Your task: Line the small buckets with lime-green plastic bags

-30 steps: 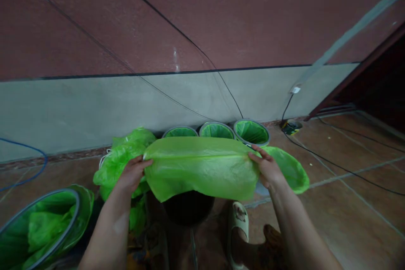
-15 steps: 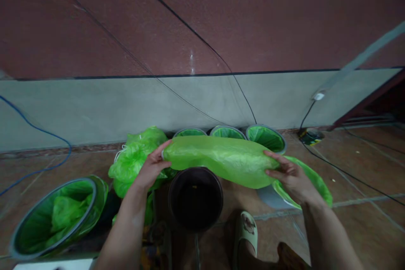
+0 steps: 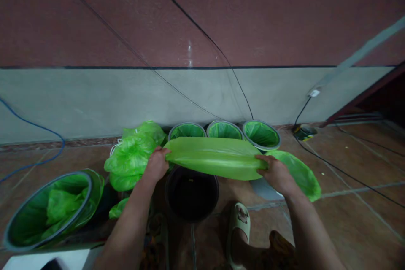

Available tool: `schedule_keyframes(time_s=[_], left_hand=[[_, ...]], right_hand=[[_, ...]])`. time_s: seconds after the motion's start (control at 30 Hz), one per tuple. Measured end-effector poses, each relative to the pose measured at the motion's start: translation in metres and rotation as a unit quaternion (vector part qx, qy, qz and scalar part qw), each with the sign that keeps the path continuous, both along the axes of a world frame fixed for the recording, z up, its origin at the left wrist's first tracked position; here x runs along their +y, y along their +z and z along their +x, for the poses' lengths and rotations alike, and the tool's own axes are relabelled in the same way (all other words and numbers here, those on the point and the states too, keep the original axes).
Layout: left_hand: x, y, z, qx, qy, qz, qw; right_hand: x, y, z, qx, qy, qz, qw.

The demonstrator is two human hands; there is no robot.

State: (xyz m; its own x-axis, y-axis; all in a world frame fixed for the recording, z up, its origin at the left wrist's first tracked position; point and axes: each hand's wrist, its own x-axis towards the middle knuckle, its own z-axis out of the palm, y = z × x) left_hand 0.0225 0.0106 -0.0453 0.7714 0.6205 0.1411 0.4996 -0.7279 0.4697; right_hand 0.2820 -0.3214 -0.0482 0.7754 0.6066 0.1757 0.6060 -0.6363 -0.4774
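A light green plastic bag [image 3: 211, 158] is stretched sideways between my two hands. My left hand [image 3: 158, 162] grips its left end, the fingers closed on the plastic. At the other end my right hand [image 3: 274, 168] pinches the bag the same way. Just below the bag stands a dark bin [image 3: 192, 215] with no liner visible; the bag hides part of its far rim. A pile of green plastic bags [image 3: 133, 158] lies beyond my left hand. Beyond my right wrist sits another bin with a green liner [image 3: 299, 175], partly covered by my arm.
Several grey-rimmed bins with green liners, one being this bin [image 3: 261, 135], line the wall. A larger lined bin [image 3: 47, 211] stands at left. A black cable [image 3: 335, 166] and a blue cable [image 3: 41, 124] cross the tiled floor. A small can [image 3: 305, 132] stands by the wall.
The bag has gone from puffed and rounded to flatter and pulled taut. My hands have turned from open-fingered holds to closed grips, and the right hand has come slightly left.
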Motion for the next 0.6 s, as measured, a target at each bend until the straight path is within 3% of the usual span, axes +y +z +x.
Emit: schedule_keyframes(time_s=[0.17, 0.3, 0.43, 0.53, 0.6], left_hand=[[0.01, 0.001, -0.002, -0.057, 0.021, -0.009, 0.998], [0.018, 0.01, -0.006, -0.189, 0.043, -0.087, 0.977], [0.015, 0.024, -0.01, -0.32, 0.068, -0.242, 0.914], [0.013, 0.03, -0.011, -0.393, 0.1, -0.349, 0.845], [0.013, 0.031, -0.01, -0.428, 0.151, -0.376, 0.808]], right_hand=[[-0.004, -0.002, 0.007, -0.019, -0.044, -0.005, 0.999], [-0.008, 0.003, 0.01, 0.022, -0.058, 0.076, 0.995], [-0.005, 0.014, 0.004, 0.093, -0.043, 0.22, 0.97], [0.002, 0.024, -0.005, 0.178, -0.036, 0.332, 0.925], [0.006, 0.029, -0.01, 0.232, -0.048, 0.389, 0.89]])
